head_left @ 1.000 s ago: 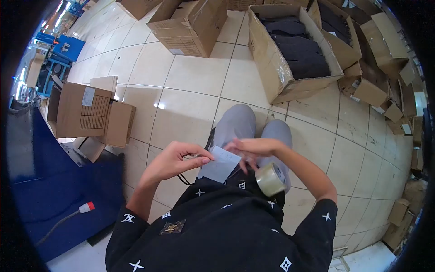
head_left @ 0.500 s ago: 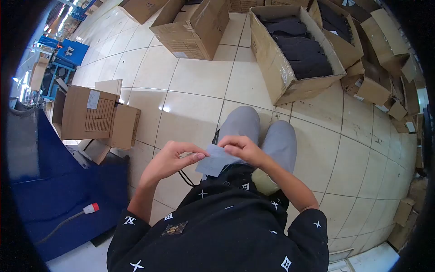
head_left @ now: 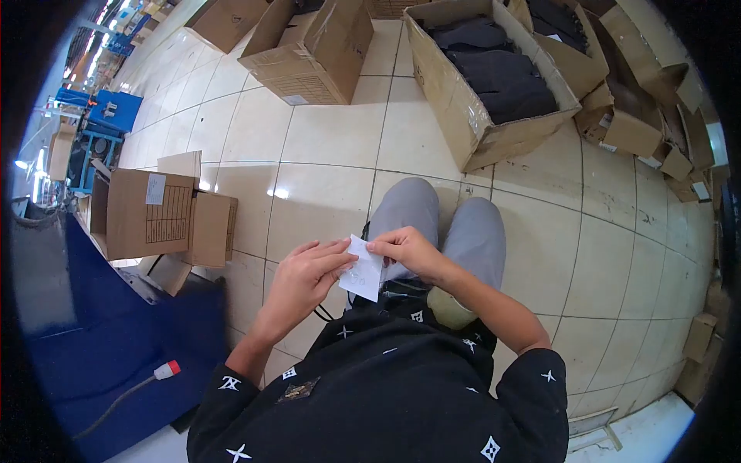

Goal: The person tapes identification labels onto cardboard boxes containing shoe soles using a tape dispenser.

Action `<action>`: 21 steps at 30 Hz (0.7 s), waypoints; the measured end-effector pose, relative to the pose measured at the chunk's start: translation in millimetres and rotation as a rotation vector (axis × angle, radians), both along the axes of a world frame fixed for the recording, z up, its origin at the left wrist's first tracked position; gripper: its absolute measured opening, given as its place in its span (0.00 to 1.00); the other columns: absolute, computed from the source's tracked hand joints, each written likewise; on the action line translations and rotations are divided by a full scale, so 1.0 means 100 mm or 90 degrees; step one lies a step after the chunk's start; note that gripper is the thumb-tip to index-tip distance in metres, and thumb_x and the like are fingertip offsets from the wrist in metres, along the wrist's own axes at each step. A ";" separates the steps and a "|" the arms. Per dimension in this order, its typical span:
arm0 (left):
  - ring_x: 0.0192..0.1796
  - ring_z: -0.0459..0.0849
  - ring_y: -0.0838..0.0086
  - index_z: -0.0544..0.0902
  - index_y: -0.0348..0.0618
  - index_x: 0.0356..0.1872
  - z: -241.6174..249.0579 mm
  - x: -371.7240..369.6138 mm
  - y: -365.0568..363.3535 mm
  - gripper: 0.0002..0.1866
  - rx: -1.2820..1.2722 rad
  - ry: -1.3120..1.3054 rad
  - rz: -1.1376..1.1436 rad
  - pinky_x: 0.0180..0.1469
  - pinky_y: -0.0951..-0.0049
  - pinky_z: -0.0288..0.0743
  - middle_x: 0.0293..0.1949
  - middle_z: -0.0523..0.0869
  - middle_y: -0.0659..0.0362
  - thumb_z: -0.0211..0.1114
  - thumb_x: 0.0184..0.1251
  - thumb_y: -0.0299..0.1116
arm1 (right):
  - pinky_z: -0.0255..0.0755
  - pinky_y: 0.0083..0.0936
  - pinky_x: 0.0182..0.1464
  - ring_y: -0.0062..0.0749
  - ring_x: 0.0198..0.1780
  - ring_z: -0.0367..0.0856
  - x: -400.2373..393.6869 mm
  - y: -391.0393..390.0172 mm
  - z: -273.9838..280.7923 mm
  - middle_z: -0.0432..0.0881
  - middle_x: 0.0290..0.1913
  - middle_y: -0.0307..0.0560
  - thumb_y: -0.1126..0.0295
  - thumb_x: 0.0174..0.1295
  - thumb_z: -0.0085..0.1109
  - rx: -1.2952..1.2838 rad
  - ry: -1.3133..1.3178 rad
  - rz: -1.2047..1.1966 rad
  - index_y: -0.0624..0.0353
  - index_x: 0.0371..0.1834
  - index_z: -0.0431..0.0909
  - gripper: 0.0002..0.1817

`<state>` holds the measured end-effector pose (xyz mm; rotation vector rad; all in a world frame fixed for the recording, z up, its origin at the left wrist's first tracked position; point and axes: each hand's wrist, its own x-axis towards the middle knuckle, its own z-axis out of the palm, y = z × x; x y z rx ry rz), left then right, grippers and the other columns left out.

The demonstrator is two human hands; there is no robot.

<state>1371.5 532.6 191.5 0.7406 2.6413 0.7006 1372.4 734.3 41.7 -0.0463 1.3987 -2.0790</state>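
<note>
1. A small white slip of paper is held in front of the body, above the knees in grey trousers.
2. The slip's left edge is gripped by the left hand, its fingers stretched flat along the paper with the thumb closed under it.
3. The top right corner of the slip is pinched by the fingertips of the right hand, which are closed on it.
4. A roll of clear packing tape is seen on the right forearm, near the black shirt.
5. An open carton of dark garments is seen on the tiled floor, far and to the right.
6. A labelled cardboard box is seen to the left, beside a blue mat.
</note>
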 end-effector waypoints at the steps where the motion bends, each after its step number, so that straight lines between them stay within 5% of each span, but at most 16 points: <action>1: 0.65 0.78 0.64 0.87 0.46 0.48 0.01 0.00 0.01 0.12 -0.010 -0.004 -0.009 0.68 0.57 0.67 0.55 0.85 0.55 0.63 0.66 0.29 | 0.66 0.18 0.36 0.16 0.32 0.74 0.00 0.00 0.01 0.83 0.30 0.36 0.62 0.66 0.63 0.005 -0.002 0.000 0.63 0.40 0.88 0.14; 21: 0.61 0.82 0.73 0.87 0.52 0.47 0.00 -0.04 0.05 0.17 -0.107 0.161 -0.158 0.73 0.50 0.58 0.49 0.89 0.64 0.67 0.56 0.23 | 0.65 0.17 0.30 0.15 0.28 0.72 -0.02 -0.09 -0.01 0.83 0.26 0.37 0.65 0.64 0.63 -0.028 -0.043 -0.070 0.64 0.38 0.88 0.12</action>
